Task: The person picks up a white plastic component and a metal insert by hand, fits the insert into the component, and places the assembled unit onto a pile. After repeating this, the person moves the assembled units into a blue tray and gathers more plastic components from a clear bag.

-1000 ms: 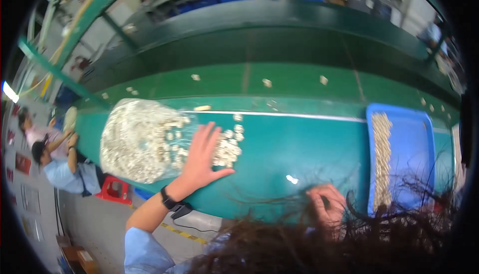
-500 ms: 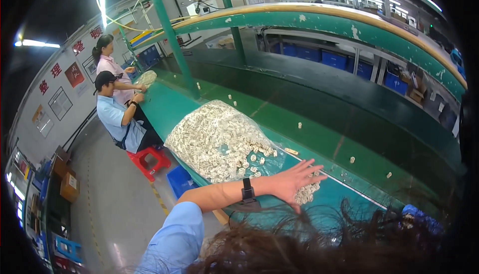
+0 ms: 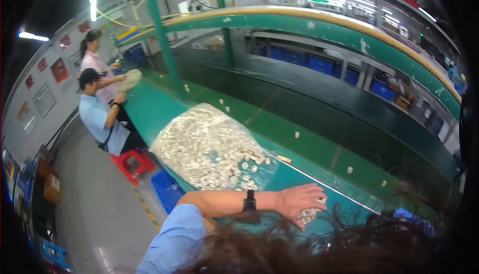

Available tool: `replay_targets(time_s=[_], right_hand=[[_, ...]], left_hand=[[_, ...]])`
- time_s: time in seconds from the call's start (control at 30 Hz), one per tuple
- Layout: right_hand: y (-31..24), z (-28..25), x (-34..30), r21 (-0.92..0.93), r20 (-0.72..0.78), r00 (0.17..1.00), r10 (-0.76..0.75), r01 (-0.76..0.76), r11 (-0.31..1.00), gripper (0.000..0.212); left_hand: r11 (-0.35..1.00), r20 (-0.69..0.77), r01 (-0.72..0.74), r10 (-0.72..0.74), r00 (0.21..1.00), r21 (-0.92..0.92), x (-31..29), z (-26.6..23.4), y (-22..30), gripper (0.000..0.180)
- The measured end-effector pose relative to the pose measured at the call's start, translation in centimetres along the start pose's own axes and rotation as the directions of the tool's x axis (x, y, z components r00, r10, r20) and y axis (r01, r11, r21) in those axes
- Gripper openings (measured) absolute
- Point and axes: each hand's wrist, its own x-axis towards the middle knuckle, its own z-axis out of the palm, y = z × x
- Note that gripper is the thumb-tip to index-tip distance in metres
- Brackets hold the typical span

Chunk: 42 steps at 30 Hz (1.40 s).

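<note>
My left hand (image 3: 300, 202) lies over a small heap of cream parts (image 3: 310, 215) on the green table (image 3: 162, 105). Its fingers are curled round the heap's far side, with the thumb on the near side. A black watch is strapped on that wrist. To the left, a large clear plastic bag (image 3: 267, 174) lies spread on the table, covered with a great many of the same small cream parts (image 3: 199, 139). Some loose parts (image 3: 247, 167) sit near its right end. Hair blocks the lower edge of the view, and my right hand is not seen.
Beyond the table runs a dark green belt (image 3: 319, 147) with several scattered parts. A green post (image 3: 164, 49) and raised shelf (image 3: 299, 19) stand over it. Two people work at the far left, near a red stool (image 3: 132, 164). A blue bin (image 3: 167, 191) stands below the table edge.
My left hand's spread fingers have drawn in and curled round the small heap. The whole view has shifted slightly, and the co-workers appear farther left.
</note>
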Motion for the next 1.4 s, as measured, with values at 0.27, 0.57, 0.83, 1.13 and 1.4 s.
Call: replay_targets(time_s=[0.27, 0.57, 0.83, 1.13, 1.4], right_hand=[[-2.2, 0.6, 2.3, 0.056, -0.122, 0.989, -0.087, 0.094, 0.994, 0.022], [-3.6, -2.1, 2.8, 0.117, 0.100, 0.973, 0.208, -0.220, 0.969, 0.018], [-3.7, -5.7, 1.8, 0.379, 0.233, 0.904, 0.359, -0.425, 0.822, 0.012], [-4.3, -9.0, 2.0, 0.516, 0.352, 0.887, 0.300, -0.451, 0.728, 0.017], [-2.0, -6.0, 5.2, 0.625, 0.399, 0.904, 0.157, -0.393, 0.675, 0.019]], left_hand=[[0.977, 0.036, 0.117, -0.125, 0.991, 0.178, 0.3, -3.4, 2.9, 0.099], [0.997, 0.006, 0.060, -0.060, 0.998, 0.045, -0.4, -2.1, 3.9, 0.067], [0.995, -0.056, 0.015, -0.010, 0.998, 0.094, -0.6, -2.0, 5.3, 0.050], [0.988, -0.064, -0.023, 0.033, 0.997, 0.154, -1.3, -1.6, 5.0, 0.035], [0.975, -0.035, -0.058, 0.067, 0.997, 0.216, -0.9, -1.2, 5.1, 0.016]])
